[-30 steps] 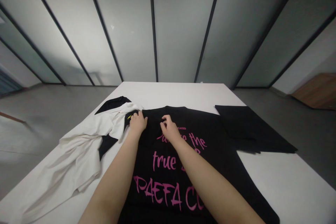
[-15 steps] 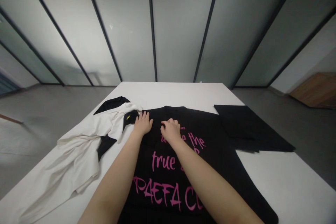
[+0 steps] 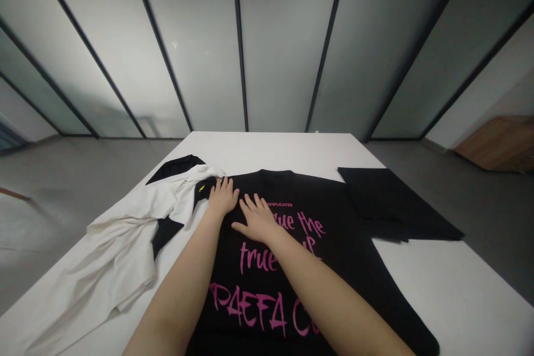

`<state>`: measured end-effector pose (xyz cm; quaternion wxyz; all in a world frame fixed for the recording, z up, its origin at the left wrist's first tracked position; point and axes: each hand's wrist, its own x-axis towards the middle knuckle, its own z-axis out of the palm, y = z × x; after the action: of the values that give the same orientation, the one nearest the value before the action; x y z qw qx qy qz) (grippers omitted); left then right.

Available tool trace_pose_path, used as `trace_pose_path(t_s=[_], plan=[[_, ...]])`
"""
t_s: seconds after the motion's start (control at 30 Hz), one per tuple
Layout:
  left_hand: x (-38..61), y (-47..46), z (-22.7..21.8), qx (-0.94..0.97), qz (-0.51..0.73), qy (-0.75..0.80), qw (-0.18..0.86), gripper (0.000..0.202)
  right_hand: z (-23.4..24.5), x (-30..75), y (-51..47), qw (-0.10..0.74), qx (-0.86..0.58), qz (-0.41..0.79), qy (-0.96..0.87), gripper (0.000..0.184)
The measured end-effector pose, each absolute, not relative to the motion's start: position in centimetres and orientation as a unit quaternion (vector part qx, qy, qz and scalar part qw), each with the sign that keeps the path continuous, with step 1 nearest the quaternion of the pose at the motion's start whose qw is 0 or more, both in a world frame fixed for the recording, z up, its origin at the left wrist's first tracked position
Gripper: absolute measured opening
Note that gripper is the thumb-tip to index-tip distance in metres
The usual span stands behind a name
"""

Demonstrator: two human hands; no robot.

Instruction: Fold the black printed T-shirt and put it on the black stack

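Note:
A black shirt (image 3: 329, 267) with pink lettering lies spread out in front of me, its neckline toward the far side. My left hand (image 3: 224, 196) rests flat on its upper left shoulder, fingers stretched forward. On the chest, just left of the top lettering, my right hand (image 3: 256, 218) lies with its fingers spread and thumb out to the left. Neither hand grips anything. My right hand and forearm cover parts of the words. Beside my left hand is a crumpled white garment (image 3: 125, 239) mixed with black pieces, one bearing a small yellow mark.
All of this lies on a white table (image 3: 267, 150). Folded black cloth (image 3: 400, 200) sits at the right, touching the shirt's right side. Beyond the table's far edge stands a frosted glass wall (image 3: 279, 44) with dark frames. A wooden piece (image 3: 500, 143) is at the far right.
My right hand has moved left and slightly nearer to me, and its curled fingers have opened out flat on the shirt. My left hand stays at the shoulder.

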<state>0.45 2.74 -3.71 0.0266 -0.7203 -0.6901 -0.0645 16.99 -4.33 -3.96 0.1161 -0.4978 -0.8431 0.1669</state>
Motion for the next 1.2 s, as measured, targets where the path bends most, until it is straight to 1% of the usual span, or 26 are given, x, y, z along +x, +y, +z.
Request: trace_pose_path(t_s=[0.1,0.2,0.27,0.4,0.47,0.6,0.7,0.77,0.9,1.03,1.13,1.2], plan=[[2.0,1.7,-3.2,-0.706,-0.091,-0.7,0.055,0.053,-3.8,17.4,-3.7,0.104,-0.541,0.168,-0.817,0.092],[2.8,1.2,-2.5,-0.656,-0.117,-0.744,0.043,0.048,-3.6,18.2,-2.7,0.099,-0.597,0.164,-0.779,0.083],[2.4,1.3,-2.0,-0.611,-0.123,-0.781,0.032,0.045,-3.5,18.9,-2.2,0.101,-0.621,0.165,-0.76,0.08],[-0.5,2.5,-1.2,-0.581,-0.107,-0.805,-0.06,0.042,-3.4,19.6,-1.7,0.1,-0.631,0.17,-0.75,0.08],[-1.8,3.2,-0.8,-0.59,-0.099,-0.795,-0.1,0.037,-3.4,19.6,-1.7,0.1,-0.632,0.17,-0.75,0.081],[-3.0,4.1,-0.8,-0.618,-0.12,-0.762,-0.151,0.022,-3.5,19.5,-1.8,0.103,-0.632,0.167,-0.75,0.08],[-3.2,4.2,-1.1,-0.628,-0.152,-0.745,-0.165,0.015,-3.6,19.5,-1.7,0.105,-0.63,0.165,-0.752,0.08],[-3.3,4.2,-1.5,-0.626,-0.167,-0.745,-0.159,0.016,-3.8,19.6,-1.6,0.105,-0.629,0.165,-0.752,0.08],[-3.1,3.7,-1.8,-0.621,-0.17,-0.756,-0.121,0.032,-3.9,19.6,-1.7,0.113,-0.63,0.161,-0.751,0.077],[-1.8,2.7,-1.7,-0.634,-0.13,-0.762,-0.032,0.036,-3.7,19.4,-1.8,0.123,-0.635,0.154,-0.747,0.074],[-0.4,2.3,-1.8,-0.653,-0.137,-0.743,0.048,0.04,-3.4,19.2,-1.8,0.143,-0.637,0.14,-0.744,0.073],[0.4,2.4,-2.2,-0.685,-0.145,-0.711,0.062,0.042,-3.2,19.1,-1.9,0.166,-0.616,0.127,-0.759,0.07]])
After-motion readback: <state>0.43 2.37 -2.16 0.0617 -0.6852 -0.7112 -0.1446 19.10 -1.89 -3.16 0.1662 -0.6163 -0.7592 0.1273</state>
